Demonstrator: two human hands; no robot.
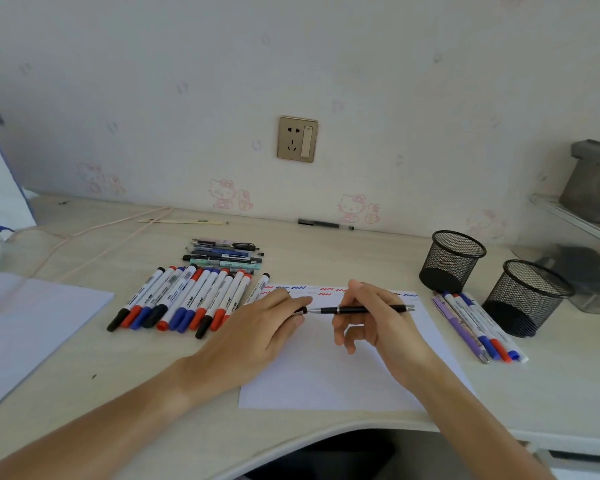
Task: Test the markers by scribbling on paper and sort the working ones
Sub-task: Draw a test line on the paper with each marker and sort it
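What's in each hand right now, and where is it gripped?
Right hand holds a black pen around mid-barrel, tip pointing left. Left hand pinches the pen's cap at its fingertips, just off the tip.

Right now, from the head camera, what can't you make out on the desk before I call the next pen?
- Pen cap: mostly hidden under the left hand; only its black end shows.
- Scribbles on the paper: middle of the rows covered by both hands.
- Mesh cups: insides too dark to tell contents.
- Marker labels: print too small to read.
- Grey object at right: cut off by the frame edge.
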